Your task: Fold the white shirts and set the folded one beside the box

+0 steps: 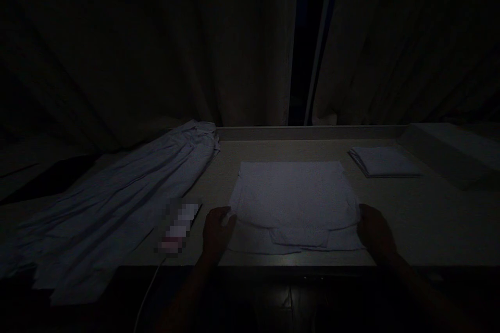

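Observation:
In the dim light, a pale, partly folded garment (pixel 292 197) lies flat on the table in front of me. Its lower edge is uneven, with overlapping layers and a flap in the middle. My left hand (pixel 215 231) is at the garment's left side, thumb and fingers curled about its edge. On the opposite side my right hand (pixel 375 230) holds the right edge, its fingers partly hidden in shadow. Both hands rest low, near the table's front edge.
A long rumpled pale cloth (pixel 133 187) stretches across the left side and hangs over the front edge. Beside it lies a blurred-out phone-like device (pixel 179 226) with a cable (pixel 148 289). A neatly folded cloth (pixel 385 161) and a pale box-like block (pixel 449 151) are at right. Curtains (pixel 234 41) hang behind.

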The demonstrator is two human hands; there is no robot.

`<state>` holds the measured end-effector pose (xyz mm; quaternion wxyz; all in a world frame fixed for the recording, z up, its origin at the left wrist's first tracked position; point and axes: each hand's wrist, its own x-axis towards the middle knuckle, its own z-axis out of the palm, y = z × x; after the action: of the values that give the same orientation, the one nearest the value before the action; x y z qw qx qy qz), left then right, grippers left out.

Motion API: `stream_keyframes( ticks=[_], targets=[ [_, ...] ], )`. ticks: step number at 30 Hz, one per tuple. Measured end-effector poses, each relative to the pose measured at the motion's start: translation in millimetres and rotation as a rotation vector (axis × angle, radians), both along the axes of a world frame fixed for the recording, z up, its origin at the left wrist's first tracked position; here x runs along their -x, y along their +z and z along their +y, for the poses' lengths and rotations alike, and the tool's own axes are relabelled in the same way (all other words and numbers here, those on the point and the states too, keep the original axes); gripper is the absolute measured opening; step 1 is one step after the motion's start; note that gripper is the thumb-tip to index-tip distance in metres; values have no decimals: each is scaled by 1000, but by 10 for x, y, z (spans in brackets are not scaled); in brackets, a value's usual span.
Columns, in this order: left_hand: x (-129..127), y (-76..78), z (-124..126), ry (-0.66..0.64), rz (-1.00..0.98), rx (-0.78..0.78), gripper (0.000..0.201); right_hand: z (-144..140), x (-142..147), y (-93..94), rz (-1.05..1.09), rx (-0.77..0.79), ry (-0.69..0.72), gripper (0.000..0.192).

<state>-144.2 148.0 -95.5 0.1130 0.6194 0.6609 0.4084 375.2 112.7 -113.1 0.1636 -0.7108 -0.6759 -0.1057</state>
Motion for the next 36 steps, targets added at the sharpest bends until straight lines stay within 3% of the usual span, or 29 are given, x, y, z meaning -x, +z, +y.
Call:
stream_keyframes(
  ticks=[4,8,14,20,23,25,27,31,36],
  targets=[
    [-41,56,-48,-4,89,-75,26,15,-54,-83,-17,-21,9,49],
    [-92,47,-65,-88,117,-16,29,34,-102,-175,-23,-29,-6,50],
    [-64,4,-14,-135,-70,132,41,21,-95,-170,1,-52,9,49],
    [0,94,55,-228,-374,354,56,30,-63,-126,-6,-49,-7,46],
    [92,149,93,-92,-406,283,46,43,-87,-165,-12,-43,-16,46],
    [153,169,102,80,-372,214,38,45,-103,-187,-22,-38,-16,46],
    [173,176,105,149,-273,219,34,42,-109,-196,-24,-28,-1,47],
    [47,205,133,76,-27,300,33,33,-100,-203,3,-43,-7,46],
    [-173,411,162,92,34,316,29,42,-107,-250,-9,-90,16,45]
  ],
)
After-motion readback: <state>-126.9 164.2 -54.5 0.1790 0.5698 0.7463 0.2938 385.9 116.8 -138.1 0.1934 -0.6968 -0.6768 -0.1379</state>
